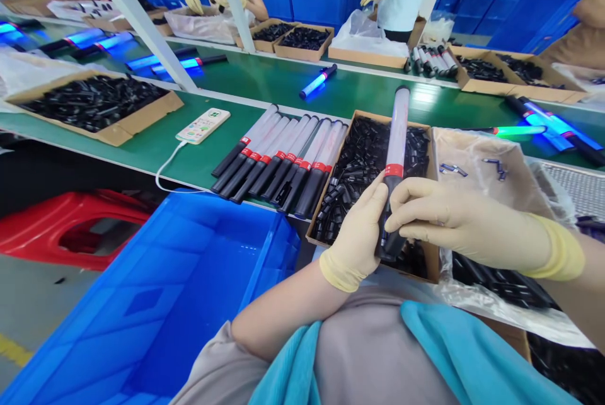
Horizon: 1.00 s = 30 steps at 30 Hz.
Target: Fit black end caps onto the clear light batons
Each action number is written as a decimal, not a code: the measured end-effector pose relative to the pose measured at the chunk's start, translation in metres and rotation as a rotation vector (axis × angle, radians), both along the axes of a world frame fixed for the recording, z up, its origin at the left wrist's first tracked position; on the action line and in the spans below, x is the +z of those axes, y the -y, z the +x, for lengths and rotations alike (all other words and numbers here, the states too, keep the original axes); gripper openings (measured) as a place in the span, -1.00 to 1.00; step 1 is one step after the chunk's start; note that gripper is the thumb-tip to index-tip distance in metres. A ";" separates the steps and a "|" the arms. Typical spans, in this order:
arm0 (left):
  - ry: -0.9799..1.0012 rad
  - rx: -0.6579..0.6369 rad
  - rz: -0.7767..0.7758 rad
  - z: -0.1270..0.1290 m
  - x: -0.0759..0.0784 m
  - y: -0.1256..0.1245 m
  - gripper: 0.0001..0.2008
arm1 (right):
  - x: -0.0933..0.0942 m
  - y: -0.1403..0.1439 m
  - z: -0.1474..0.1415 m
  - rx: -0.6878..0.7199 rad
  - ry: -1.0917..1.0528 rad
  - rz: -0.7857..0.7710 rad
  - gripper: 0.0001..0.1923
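Note:
A light baton (397,131) with a frosted tube, a red band and a black handle stands nearly upright in front of me. My left hand (360,228), in a cream glove, is closed round its black handle. Over the same handle, my right hand (439,213) has its gloved fingers bent and drawn together, touching the handle's right side. Whatever lies between those fingers is hidden. Beneath both hands, a cardboard box (311,232) holds small black plastic parts (347,188). To the left, several similar batons (283,159) lie unlit side by side.
A blue crate (189,266) stands below the table's edge, beside a red stool (70,228). A corded white device (203,126) lies on the green table (142,153). A lit blue baton (317,82) lies farther back. Gloved co-workers are across the line.

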<state>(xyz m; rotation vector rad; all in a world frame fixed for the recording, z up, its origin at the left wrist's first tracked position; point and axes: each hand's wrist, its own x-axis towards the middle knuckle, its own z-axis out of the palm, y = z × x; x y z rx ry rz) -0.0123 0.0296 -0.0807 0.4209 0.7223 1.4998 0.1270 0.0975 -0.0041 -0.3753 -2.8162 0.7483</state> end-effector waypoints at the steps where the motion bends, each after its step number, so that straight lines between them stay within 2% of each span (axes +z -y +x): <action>1: 0.004 -0.010 0.005 0.000 -0.001 0.000 -0.67 | -0.002 0.001 0.000 -0.005 -0.025 -0.002 -0.80; 7: -0.029 0.007 -0.024 0.003 -0.003 0.002 -0.71 | -0.011 0.005 0.002 0.000 -0.069 -0.015 -0.82; 10: -0.024 -0.016 -0.011 0.003 -0.003 0.003 -0.71 | -0.014 0.010 0.001 -0.008 -0.065 0.085 -0.82; 13: -0.017 -0.017 -0.001 0.002 0.000 0.003 -0.66 | -0.020 0.018 0.001 -0.208 -0.135 0.256 -0.74; 16: 0.012 -0.021 0.037 0.000 0.005 0.003 -0.61 | -0.027 0.025 0.008 -0.442 -0.206 0.268 -0.58; 19: -0.020 -0.060 0.079 -0.002 0.009 0.002 -0.70 | -0.033 0.031 0.016 -0.688 -0.200 0.064 -0.61; 20: -0.036 -0.052 0.082 -0.002 0.009 0.001 -0.73 | -0.034 0.034 0.017 -0.721 -0.159 -0.038 -0.65; 23: -0.065 0.035 0.088 -0.002 0.008 -0.005 -0.77 | -0.037 0.040 0.008 -0.637 0.022 -0.337 -0.66; 25: -0.117 0.070 0.109 -0.004 0.006 -0.009 -0.71 | -0.040 0.039 -0.005 -0.597 0.068 -0.526 -0.63; 27: -0.169 0.062 0.130 -0.009 0.005 -0.014 -0.60 | -0.043 0.025 -0.016 -0.615 0.045 -0.708 -0.56; 28: -0.182 0.061 0.135 -0.014 0.005 -0.016 -0.55 | -0.044 0.012 -0.020 -0.644 0.025 -0.745 -0.53; 30: -0.224 0.095 0.136 -0.027 0.004 -0.019 -0.54 | -0.043 -0.027 -0.021 -0.757 0.007 -0.676 -0.51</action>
